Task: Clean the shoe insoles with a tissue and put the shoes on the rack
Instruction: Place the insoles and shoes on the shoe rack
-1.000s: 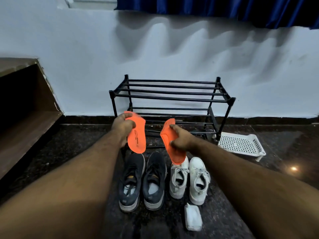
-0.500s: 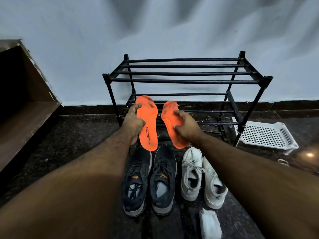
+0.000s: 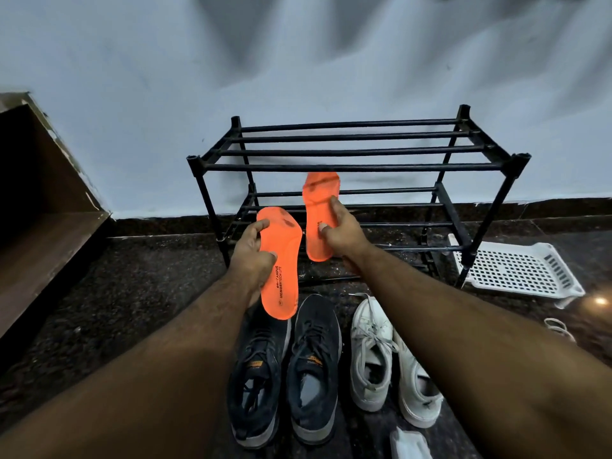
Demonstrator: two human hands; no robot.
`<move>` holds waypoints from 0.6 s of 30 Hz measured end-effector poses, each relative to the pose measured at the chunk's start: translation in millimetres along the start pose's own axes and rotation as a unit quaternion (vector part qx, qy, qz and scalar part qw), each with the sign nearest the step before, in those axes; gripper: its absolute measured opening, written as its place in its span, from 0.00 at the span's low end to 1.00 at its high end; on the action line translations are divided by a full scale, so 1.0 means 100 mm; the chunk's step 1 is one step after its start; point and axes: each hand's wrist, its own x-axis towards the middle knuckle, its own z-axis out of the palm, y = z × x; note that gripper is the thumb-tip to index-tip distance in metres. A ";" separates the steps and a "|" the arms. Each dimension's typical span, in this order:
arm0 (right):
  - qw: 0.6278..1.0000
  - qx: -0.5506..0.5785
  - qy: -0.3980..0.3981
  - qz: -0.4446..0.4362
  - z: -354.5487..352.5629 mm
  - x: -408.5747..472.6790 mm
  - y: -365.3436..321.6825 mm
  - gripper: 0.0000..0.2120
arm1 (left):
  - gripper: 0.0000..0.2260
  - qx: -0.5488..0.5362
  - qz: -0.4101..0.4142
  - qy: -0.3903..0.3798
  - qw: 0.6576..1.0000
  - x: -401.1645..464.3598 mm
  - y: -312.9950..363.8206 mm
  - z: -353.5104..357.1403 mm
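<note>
We hold one bright orange foam insole (image 3: 281, 270) in our left hand (image 3: 253, 256), fingers curled round its edge, printed face up, just in front of the black metal-bar shoe rack (image 3: 357, 167). Our right hand (image 3: 341, 231) pinches the second orange insole (image 3: 318, 213) upright, level with the rack's lower bars, likely to check both for dirt. The dark grey sneakers (image 3: 288, 369) and white sneakers (image 3: 390, 356) wait before the rack; the white tissue pack (image 3: 409, 445) lies nearest us.

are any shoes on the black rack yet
No, the black rack has bare bars, and both the dark pair and the white pair stand on the floor before it.
</note>
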 end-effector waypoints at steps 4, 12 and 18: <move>0.991 -0.109 -0.030 0.070 -0.03 0.37 0.50 0.37 | 0.30 0.021 -0.010 -0.014 1.000 0.00 -0.08 0.04; 0.971 -0.239 -0.023 0.001 -0.18 -0.01 0.29 0.28 | 0.33 -0.002 -0.031 0.005 0.999 0.06 -0.08 0.02; 0.968 -0.232 -0.087 -0.045 0.04 -0.43 0.22 0.13 | 0.33 -0.055 -0.046 0.042 0.997 0.02 0.03 0.10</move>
